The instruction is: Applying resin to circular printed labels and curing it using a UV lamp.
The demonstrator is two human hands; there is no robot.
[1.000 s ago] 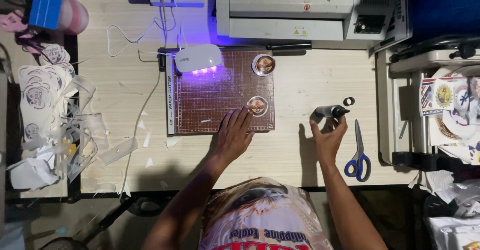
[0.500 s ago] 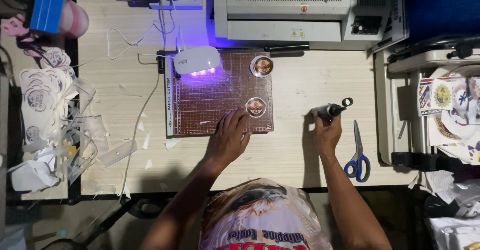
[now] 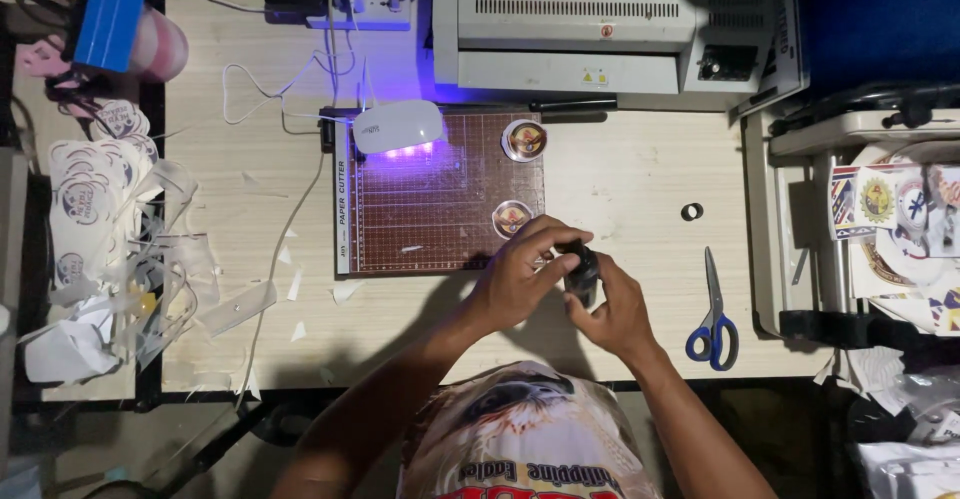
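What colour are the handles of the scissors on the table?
The scissors have blue handles, seen best in the head view, right of the hands.

From my remote feed, this reads as a small sticker- and badge-making craft workshop. A pale wooden desk point(image 3: 620, 179) carries a brown gridded cutting mat point(image 3: 430, 209), a white lamp point(image 3: 398, 126) casting violet light, and a grey laminating machine point(image 3: 570, 29) at the back. Round printed badges point(image 3: 524, 140) sit on the mat, blue-handled scissors point(image 3: 713, 309) lie to the right, and cut stickers with backing scraps point(image 3: 95, 219) pile up at left.
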